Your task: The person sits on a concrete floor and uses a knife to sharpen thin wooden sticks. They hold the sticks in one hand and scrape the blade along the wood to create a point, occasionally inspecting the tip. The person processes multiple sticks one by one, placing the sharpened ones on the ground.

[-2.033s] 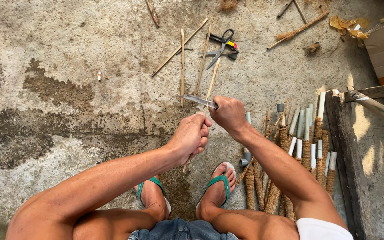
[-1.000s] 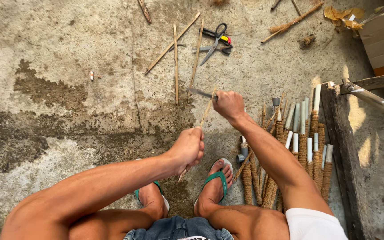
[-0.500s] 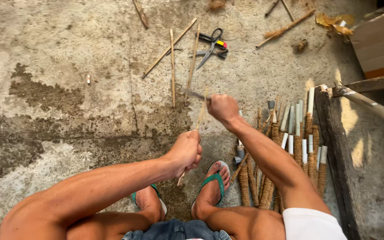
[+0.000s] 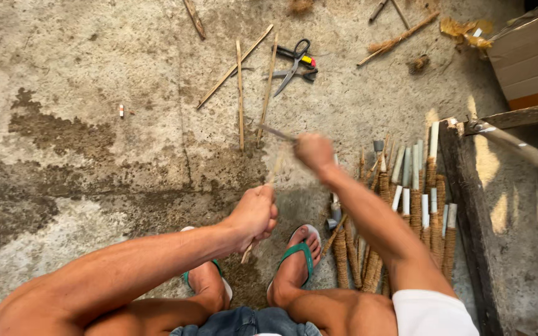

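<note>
Rough stained concrete; left hand grips thin bamboo stick

— What does the ground look like?
— A rough concrete floor, stained with dark damp patches on its left side.

— And the right edge?
— A weathered wooden beam runs along it, a cardboard box sits in the upper corner, and patches of sunlight fall on the grey surface beyond the beam.

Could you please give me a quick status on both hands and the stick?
Left hand gripping thin stick. Right hand holding knife at its upper end, blurred. Nothing in the way.
</note>
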